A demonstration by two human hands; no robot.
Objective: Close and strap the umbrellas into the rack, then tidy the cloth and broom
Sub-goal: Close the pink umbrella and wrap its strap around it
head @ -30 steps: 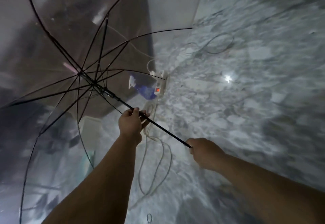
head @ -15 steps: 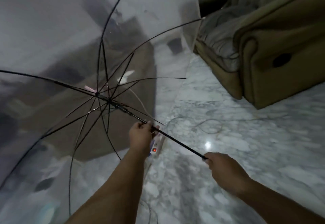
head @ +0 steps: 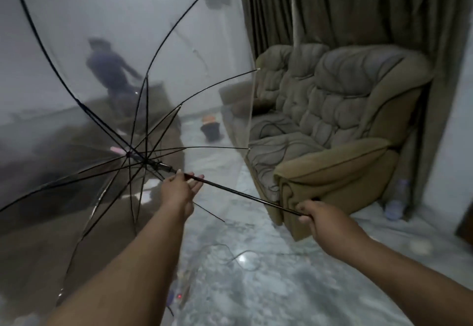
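The right hand (head: pixel 323 219) is gripping the open clear-canopied, black-ribbed umbrella (head: pixel 143 110) at its shaft's end; the left hand (head: pixel 179 190), fingers loosely parted, is cradling the shaft below the runner.

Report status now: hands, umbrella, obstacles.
Left hand loose on shaft, fingers open. Right hand grips handle end. Umbrella open. Sofa close by.

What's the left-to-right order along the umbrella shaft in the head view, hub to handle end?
Rib hub → runner → left hand, fingers loosely around the shaft → bare black shaft → right hand, closed on the handle end. Canopy open.
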